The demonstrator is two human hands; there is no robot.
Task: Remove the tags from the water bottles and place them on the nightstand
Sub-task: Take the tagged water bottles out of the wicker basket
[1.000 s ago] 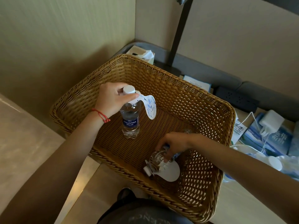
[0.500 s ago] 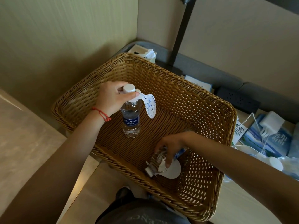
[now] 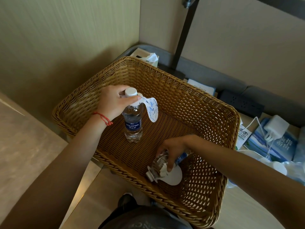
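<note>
A brown wicker basket fills the middle of the view. Inside it an upright water bottle with a blue label stands at the left. My left hand grips its neck just under the white cap. A white and blue paper tag hangs from that neck to the right. A second water bottle lies on its side near the basket's front wall, its cap pointing left. My right hand is closed over its body. Its white tag lies flat beneath the neck.
The nightstand runs along the right, carrying leaflets, a white charger with cable and clear plastic wrap. A tissue box and a dark lamp pole stand behind the basket. A black power strip sits against the grey backrest.
My right hand has closed further around the lying bottle. My left hand and the upright bottle have stayed in place.
</note>
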